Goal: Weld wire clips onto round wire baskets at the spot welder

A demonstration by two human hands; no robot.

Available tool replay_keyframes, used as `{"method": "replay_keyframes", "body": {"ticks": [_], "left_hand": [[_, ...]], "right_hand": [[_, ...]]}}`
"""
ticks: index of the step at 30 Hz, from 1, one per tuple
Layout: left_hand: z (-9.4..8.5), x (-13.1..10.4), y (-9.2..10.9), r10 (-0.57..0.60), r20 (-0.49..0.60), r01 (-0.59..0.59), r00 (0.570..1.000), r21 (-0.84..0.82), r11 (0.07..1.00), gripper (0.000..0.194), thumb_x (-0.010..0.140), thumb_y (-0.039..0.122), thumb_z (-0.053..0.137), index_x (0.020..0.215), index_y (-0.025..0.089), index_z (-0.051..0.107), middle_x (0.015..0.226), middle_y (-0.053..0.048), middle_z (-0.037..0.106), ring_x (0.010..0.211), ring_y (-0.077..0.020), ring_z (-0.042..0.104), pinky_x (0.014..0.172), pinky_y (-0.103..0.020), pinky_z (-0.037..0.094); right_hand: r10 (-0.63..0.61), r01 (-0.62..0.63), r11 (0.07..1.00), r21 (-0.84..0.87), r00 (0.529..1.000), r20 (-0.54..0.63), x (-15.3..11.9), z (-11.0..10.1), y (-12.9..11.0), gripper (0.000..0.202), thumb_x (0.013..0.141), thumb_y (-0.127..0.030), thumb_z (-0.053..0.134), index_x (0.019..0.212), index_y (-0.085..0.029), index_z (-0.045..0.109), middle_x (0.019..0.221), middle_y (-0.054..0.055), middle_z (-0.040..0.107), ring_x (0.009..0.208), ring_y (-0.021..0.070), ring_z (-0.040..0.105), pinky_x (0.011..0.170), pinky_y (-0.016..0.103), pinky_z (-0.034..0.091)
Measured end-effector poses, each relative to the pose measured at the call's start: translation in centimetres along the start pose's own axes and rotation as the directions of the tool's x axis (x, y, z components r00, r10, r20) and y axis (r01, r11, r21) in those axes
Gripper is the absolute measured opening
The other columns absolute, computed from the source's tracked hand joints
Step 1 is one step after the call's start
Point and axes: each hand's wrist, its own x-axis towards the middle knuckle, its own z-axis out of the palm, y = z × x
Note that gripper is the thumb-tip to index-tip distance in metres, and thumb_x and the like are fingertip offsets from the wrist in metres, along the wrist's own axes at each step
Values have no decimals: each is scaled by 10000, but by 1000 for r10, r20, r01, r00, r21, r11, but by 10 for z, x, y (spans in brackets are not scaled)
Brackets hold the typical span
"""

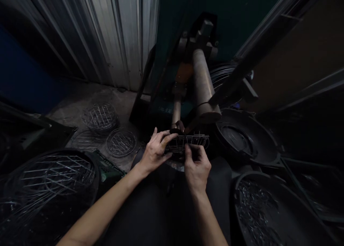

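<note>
A round wire rack [202, 141] is held edge-on under the machine's electrode tip. My left hand [156, 150] grips the rack's left side, fingers over its upper edge and thumb below. At the right, my right hand [197, 167] is closed in a pinch on a thin piece of wire [187, 139] against the rack; the dim light blurs its exact shape. Just above my fingers is the lower electrode arm [176, 111] of a green welding machine [172, 34]. The thick upper metal cylinder [203, 83] hangs beyond my right hand.
Stacked round wire racks [100, 116] and another rack [120, 142] lie on the floor to the left. A tub [97, 170] holds more racks at near left. On the right, one black basin [264, 145] holds wire rings; another basin [239, 178] holds many small metal pieces.
</note>
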Motion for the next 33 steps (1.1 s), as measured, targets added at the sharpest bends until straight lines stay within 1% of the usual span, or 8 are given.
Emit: {"method": "replay_keyframes", "body": {"ticks": [5,9,14,19,22,28,33], "left_hand": [[2,-3,-1,6,-2,-6,1000,21,1000,610,759,132,610,1313,236,378,1194,-87,510,1178,-235,511,1100,-578,250],[3,-3,-1,19,-19,-18,1000,38,999,603,761,130,609,1311,228,382,1181,-90,514,1169,-235,518,1094,-581,261],[3,-1,-2,27,-34,-26,999,27,999,585,760,127,609,1301,208,402,1176,-97,517,1160,-239,524,1098,-586,250],[3,0,-5,21,-20,-20,1000,30,999,625,755,115,600,1321,248,370,1188,-81,514,1171,-237,521,1097,-595,245],[4,2,-8,35,-32,-34,999,33,999,631,753,119,604,1323,251,367,1192,-84,515,1172,-241,522,1097,-600,237],[6,5,-14,78,-71,-73,994,66,995,625,751,115,623,1316,225,381,1181,-98,522,1162,-240,529,1087,-589,269],[6,6,-17,88,-69,-83,994,74,994,605,759,113,612,1315,220,397,1194,-94,528,1182,-236,516,1098,-591,243]], "right_hand": [[-7,6,999,-38,1000,-15,-4,2,2,270,834,-448,566,797,-182,597,725,23,638,597,145,598,586,249,475],[19,-19,999,-26,1000,-13,-6,2,0,274,829,-450,574,818,-179,612,719,20,646,563,137,596,564,241,482],[-6,6,1000,-4,999,-41,-6,4,3,266,826,-439,582,795,-176,600,726,24,645,632,147,604,623,252,488],[-38,39,999,37,999,-33,-5,8,12,239,839,-411,570,814,-174,584,754,29,642,688,155,610,674,270,484],[-54,56,996,69,998,-29,-3,11,15,228,846,-399,564,824,-173,581,774,34,638,710,156,608,696,280,490],[-53,56,994,93,998,-35,2,15,17,231,841,-400,569,843,-170,590,799,45,646,737,160,609,707,281,491],[-53,57,992,111,998,-33,4,19,18,220,845,-391,571,843,-172,585,797,39,647,731,157,608,696,278,487]]}}
